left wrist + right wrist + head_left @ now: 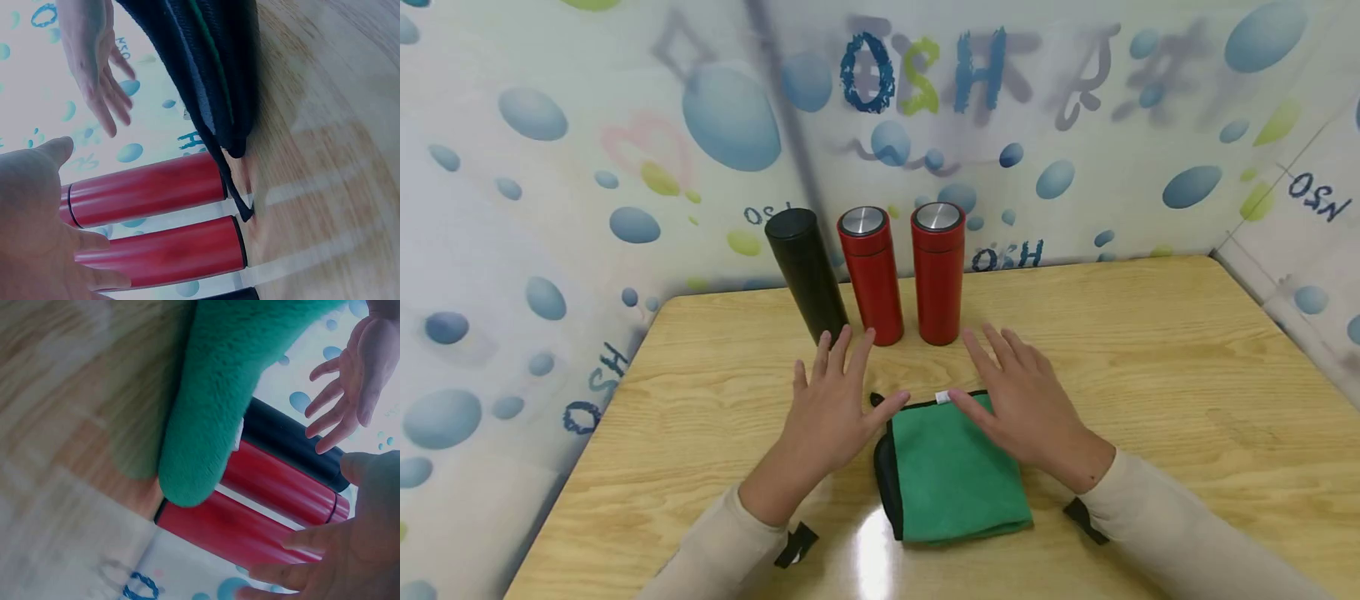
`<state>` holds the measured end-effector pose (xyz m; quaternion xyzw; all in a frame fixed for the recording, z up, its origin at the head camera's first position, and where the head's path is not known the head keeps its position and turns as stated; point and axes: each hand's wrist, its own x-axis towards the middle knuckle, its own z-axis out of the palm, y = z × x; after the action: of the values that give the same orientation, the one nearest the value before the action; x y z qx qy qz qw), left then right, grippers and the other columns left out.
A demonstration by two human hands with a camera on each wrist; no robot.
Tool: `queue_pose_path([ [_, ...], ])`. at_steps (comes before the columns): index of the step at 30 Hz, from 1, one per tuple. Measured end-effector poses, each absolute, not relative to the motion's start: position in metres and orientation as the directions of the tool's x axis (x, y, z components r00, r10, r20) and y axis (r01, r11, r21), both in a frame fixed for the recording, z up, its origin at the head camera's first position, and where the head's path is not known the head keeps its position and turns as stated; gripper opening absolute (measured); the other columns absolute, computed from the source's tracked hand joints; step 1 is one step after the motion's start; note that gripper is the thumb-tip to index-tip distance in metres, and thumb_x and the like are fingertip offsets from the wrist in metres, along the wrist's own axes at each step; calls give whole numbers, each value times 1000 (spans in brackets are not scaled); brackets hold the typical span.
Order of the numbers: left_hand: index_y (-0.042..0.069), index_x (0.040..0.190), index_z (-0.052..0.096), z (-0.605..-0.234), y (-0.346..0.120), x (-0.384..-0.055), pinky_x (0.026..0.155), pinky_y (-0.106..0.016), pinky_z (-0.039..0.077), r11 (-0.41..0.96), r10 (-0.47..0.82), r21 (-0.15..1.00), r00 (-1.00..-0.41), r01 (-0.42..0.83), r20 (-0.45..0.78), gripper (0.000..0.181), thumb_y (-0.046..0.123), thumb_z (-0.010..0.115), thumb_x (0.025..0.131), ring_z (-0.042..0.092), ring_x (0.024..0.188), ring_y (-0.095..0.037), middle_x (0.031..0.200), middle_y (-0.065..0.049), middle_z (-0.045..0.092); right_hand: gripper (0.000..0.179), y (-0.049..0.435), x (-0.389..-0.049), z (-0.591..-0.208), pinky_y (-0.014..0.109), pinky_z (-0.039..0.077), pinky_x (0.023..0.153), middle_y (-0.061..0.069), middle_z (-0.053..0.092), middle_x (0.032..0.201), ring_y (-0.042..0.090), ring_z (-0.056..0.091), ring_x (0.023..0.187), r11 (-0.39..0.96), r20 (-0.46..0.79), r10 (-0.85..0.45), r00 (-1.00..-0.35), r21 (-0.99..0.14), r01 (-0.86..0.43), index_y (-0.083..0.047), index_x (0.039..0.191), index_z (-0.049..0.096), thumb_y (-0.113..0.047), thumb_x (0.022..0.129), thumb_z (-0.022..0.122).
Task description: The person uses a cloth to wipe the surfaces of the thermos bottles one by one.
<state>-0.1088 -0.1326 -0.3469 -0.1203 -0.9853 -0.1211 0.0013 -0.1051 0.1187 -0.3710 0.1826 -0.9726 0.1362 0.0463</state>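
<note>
A folded cloth (pixel 962 475), green on top with a dark edge and a small white tag (pixel 943 397), lies on the table. My left hand (pixel 831 417) hovers over its left side with fingers spread, holding nothing. Over the upper right part of the cloth is my right hand (pixel 1026 400), also spread and holding nothing. Behind the hands stand a black flask (pixel 808 271), a red flask (pixel 872 279) and a second red flask (pixel 938 279) with silver-topped lids on the red pair. In the right wrist view the cloth (pixel 209 406) shows thick, fuzzy layers.
The wooden table (pixel 1150 358) meets a wall (pixel 1075 100) printed with blue and green spots and letters just behind the flasks. Black straps (pixel 796 545) show at both wrists.
</note>
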Motion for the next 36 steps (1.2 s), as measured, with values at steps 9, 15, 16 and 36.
queue_pose_path([
  [9,21,156,32,-342,-127,-120,107,-56,46,885,253,394,-967,246,35,78,57,60,93,46,140,-35,154,-11,44,93,129,-103,-375,31,43,46,0,53,60,17,61,62,915,-221,-342,-913,-301,-270,-11,156,33,-72,88,53],
  [15,19,161,18,-347,-108,-146,104,-46,51,739,306,631,-952,236,-2,89,48,67,93,49,139,-29,161,-6,35,105,123,-100,-391,36,55,58,5,68,79,24,70,83,894,-240,-356,-903,-370,-254,-14,159,25,-78,83,56],
  [16,19,162,13,-348,-104,-150,107,-46,49,730,314,645,-949,227,-22,91,49,66,93,46,142,-29,163,-6,31,106,122,-99,-392,37,56,60,6,69,82,24,70,85,889,-239,-363,-901,-379,-257,-14,159,24,-79,82,56],
  [36,16,161,-1,-351,-34,-206,116,-51,37,400,109,896,-981,191,161,101,26,72,92,35,144,-25,159,-9,31,99,144,-93,-389,49,51,99,19,59,136,28,62,116,634,-222,-523,-823,-747,-201,-14,160,15,-22,86,80],
])
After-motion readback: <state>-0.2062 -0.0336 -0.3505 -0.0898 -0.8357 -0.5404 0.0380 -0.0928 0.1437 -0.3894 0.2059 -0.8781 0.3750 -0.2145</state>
